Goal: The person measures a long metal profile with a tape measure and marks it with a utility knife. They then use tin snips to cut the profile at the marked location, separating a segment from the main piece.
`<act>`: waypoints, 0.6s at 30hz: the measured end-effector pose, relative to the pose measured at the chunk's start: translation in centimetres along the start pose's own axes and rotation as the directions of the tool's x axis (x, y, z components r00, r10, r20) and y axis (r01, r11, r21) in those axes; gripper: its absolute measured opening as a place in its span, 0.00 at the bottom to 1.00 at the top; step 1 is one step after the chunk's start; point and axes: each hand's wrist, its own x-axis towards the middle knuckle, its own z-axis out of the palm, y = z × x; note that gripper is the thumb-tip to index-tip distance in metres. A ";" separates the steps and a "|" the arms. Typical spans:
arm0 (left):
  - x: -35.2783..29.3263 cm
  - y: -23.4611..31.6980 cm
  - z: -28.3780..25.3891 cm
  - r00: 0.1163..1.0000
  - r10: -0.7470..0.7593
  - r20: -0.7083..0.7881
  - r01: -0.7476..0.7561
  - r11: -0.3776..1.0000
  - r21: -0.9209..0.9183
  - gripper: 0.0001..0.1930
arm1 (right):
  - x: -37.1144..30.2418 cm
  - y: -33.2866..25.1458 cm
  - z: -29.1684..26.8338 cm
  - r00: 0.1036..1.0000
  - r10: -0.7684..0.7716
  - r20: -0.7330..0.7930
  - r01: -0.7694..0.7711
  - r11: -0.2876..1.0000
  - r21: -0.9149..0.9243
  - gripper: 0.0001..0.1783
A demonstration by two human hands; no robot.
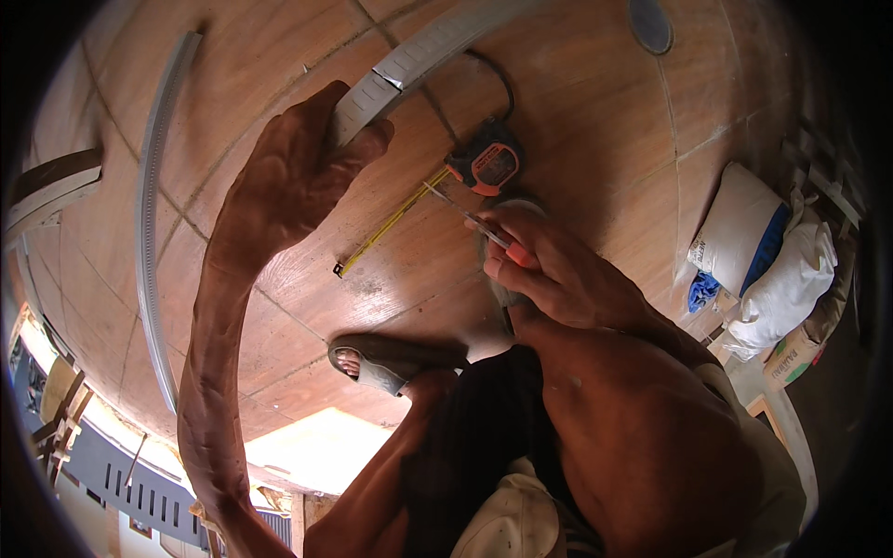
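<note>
My left hand [288,181] is closed round the near end of a grey metal channel [437,46], which runs up to the far edge of the view. A dark slit crosses the channel just beyond my fingers. In my right hand [549,265] is a red-handled tool with a slim metal blade [456,205] pointing up and left; its exact kind is hard to make out. Beyond that hand a black and orange tape measure [493,158] rests on the tiled floor. Its yellow blade [391,223] is pulled out toward the lower left, apart from both hands.
Another long metal strip [149,205] lies on the floor [307,298] to the left. White sacks [739,232] are piled at the right. My sandalled foot [381,363] is near the middle, and a dark oval object [650,25] lies at the far right.
</note>
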 end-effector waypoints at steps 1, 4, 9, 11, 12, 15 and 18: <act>0.2 0.7 -0.6 0.999 -0.049 0.022 0.050 0.999 -0.008 0.34 | 0.3 0.0 -0.1 0.998 0.021 -0.058 -0.020 1.000 0.019 0.25; 0.5 4.1 1.5 0.983 -0.132 -0.126 0.175 0.882 0.437 0.30 | 2.6 -1.3 -1.1 0.981 0.054 -0.186 -0.056 0.998 -0.003 0.24; 0.0 3.7 2.3 0.978 0.039 -0.203 0.033 0.940 0.338 0.35 | 4.3 -2.7 -1.4 0.958 -0.164 -0.234 0.106 0.965 -0.239 0.22; 0.0 3.4 2.3 0.977 0.008 -0.212 0.072 0.927 0.369 0.38 | 4.4 -2.5 -0.8 0.948 -0.173 -0.268 0.115 0.969 -0.218 0.22; -0.1 3.2 2.5 0.976 0.014 -0.216 0.066 0.930 0.360 0.38 | 4.4 -2.4 -0.6 0.942 -0.177 -0.284 0.119 0.971 -0.207 0.23; -0.4 3.1 2.6 0.973 0.021 -0.228 0.054 0.945 0.322 0.35 | 4.2 -3.2 -1.0 0.974 -0.034 -0.226 0.011 0.995 -0.103 0.23; -0.7 2.8 2.6 0.970 0.044 -0.240 0.017 0.969 0.246 0.33 | 4.4 -3.5 -1.5 0.982 -0.024 -0.189 -0.012 0.983 -0.184 0.24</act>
